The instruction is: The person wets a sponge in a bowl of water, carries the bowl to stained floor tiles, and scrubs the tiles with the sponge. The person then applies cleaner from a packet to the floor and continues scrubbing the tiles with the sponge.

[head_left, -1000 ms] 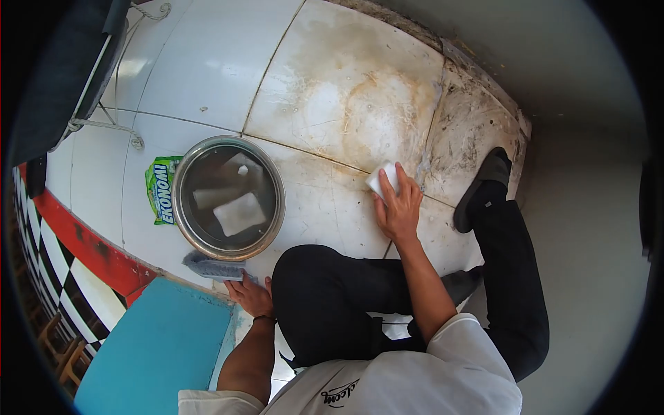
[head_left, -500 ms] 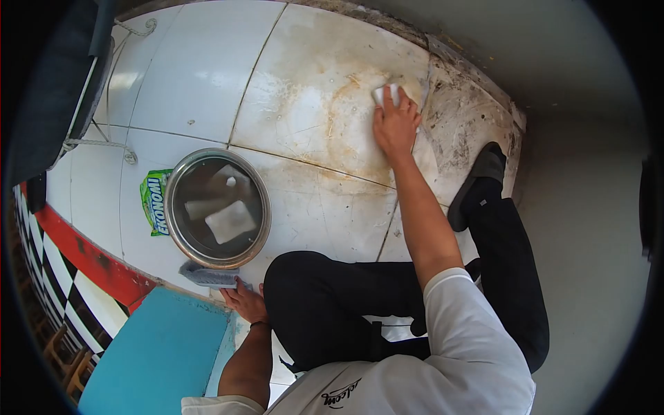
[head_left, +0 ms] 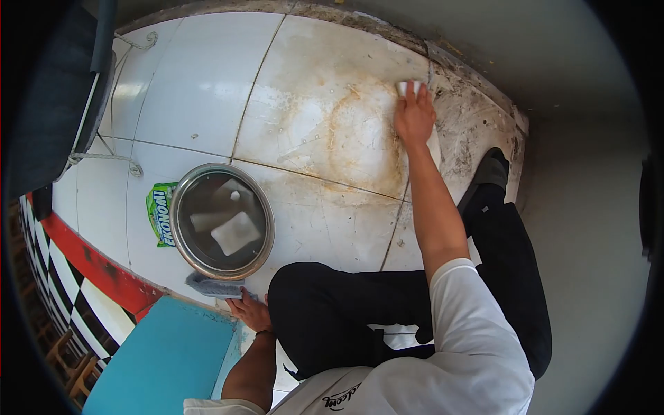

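Note:
My right hand [head_left: 416,121] presses a white sponge [head_left: 403,88] onto the stained floor tile [head_left: 311,124], close to the dark, grimy strip at its right. Its fingers lie over the sponge and hide most of it. Down by my knee, my left hand [head_left: 250,312] rests low with its fingers stretched out, their tips at the end of a grey brush [head_left: 214,285]; I see no grip on it. The brush lies against a round metal bowl [head_left: 270,223]. Murky water fills the bowl, with pale sponge-like blocks [head_left: 236,233] in it.
A green EKONOMI packet [head_left: 159,214] lies left of the bowl. A teal block [head_left: 162,356] and a red edge [head_left: 97,263] are at lower left. Rope [head_left: 135,166] hangs from a dark object at upper left. A grey wall [head_left: 581,207] rises at the right, near my shoe [head_left: 492,168].
My right hand has slid the sponge a little to the right across the tile, toward the grimy strip. The view has shifted slightly; my left hand stays by the brush.

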A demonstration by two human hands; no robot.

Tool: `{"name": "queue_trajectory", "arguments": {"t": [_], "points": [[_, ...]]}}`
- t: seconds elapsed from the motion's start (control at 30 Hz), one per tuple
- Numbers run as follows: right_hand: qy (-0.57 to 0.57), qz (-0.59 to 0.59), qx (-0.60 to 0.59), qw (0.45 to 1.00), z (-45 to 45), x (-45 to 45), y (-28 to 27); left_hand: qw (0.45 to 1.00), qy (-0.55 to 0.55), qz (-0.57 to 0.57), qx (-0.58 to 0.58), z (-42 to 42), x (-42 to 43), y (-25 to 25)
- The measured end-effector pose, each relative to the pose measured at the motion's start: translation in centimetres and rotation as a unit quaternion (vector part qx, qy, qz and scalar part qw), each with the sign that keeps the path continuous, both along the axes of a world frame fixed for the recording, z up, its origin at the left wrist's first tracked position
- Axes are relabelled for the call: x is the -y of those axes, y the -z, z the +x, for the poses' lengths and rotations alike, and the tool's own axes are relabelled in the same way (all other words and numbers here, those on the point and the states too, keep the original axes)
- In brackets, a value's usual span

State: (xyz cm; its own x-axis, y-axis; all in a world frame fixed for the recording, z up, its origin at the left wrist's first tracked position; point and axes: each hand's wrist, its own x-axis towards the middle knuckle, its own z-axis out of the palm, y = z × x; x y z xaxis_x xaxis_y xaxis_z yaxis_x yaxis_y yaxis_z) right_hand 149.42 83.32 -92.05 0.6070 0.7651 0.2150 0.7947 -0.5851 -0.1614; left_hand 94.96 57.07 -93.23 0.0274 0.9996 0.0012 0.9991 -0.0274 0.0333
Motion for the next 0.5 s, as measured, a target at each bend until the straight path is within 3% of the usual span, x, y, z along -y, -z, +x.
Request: {"name": "queue_trajectory", "arguments": {"t": [0.1, 0.23, 0.37, 0.5], "points": [[-0.119, 0.017, -0.003, 0.993, -6.8, -2.6, -0.6, 1.000, 0.003, 0.007, 0.002, 0.0, 0.0, 0.1], [-0.227, -0.029, -0.080, 0.970, -13.9, 6.0, -3.5, 1.000, 0.016, 0.015, -0.011, -0.4, 0.1, 0.1], [-0.115, -0.057, -0.036, 0.991, -7.2, 11.8, -2.5, 0.999, 0.020, 0.027, -0.026, -0.7, 0.3, 0.8], [0.019, -0.057, 0.006, 0.998, 3.9, 3.8, -0.3, 0.999, 0.022, 0.039, -0.023, -0.6, 0.3, 0.9]]}}
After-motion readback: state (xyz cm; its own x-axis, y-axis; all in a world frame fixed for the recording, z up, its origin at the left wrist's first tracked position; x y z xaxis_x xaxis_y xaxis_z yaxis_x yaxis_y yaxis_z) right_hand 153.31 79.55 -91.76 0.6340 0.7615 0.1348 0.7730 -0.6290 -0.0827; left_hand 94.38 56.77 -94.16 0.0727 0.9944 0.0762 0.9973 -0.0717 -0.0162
